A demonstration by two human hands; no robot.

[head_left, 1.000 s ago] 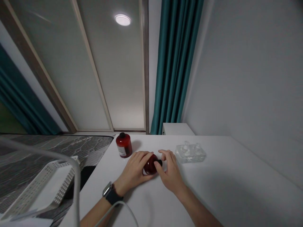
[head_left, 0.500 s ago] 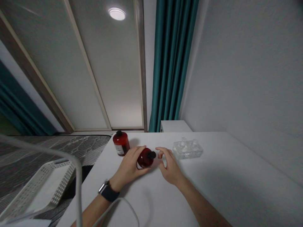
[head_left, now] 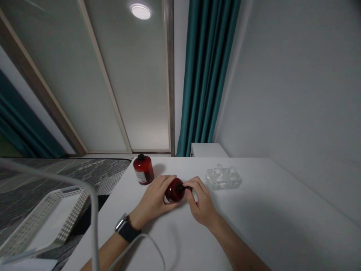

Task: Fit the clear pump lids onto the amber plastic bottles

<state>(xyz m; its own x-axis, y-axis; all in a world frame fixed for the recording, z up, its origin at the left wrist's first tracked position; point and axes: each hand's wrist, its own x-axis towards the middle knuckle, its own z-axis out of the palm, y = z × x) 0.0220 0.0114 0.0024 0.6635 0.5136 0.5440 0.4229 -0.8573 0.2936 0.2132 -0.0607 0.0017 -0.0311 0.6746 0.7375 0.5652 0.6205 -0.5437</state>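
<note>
My left hand [head_left: 158, 195], with a dark watch on its wrist, is wrapped round the body of a dark red bottle [head_left: 175, 190]. That bottle is tilted, its neck pointing right. At the neck, the thumb and fingers of my right hand [head_left: 200, 200] are closed on the black cap [head_left: 186, 187], which they partly hide. A second dark red bottle [head_left: 143, 171] with a white label and black cap stands upright behind my left hand. To the right of my right hand lies a clear plastic box [head_left: 223, 178] with rounded clear pieces on top.
Both hands are over a white table [head_left: 254, 233]. A white perforated basket [head_left: 45, 222] sits lower at the left. A pale cable [head_left: 94, 226] runs across the left foreground. Behind the table are a white cabinet [head_left: 208, 149] and a green curtain [head_left: 207, 82]; a wall borders the right.
My right hand has moved left and closed its fingers on the black cap. My left hand keeps its hold on the bottle. The view has shifted slightly.
</note>
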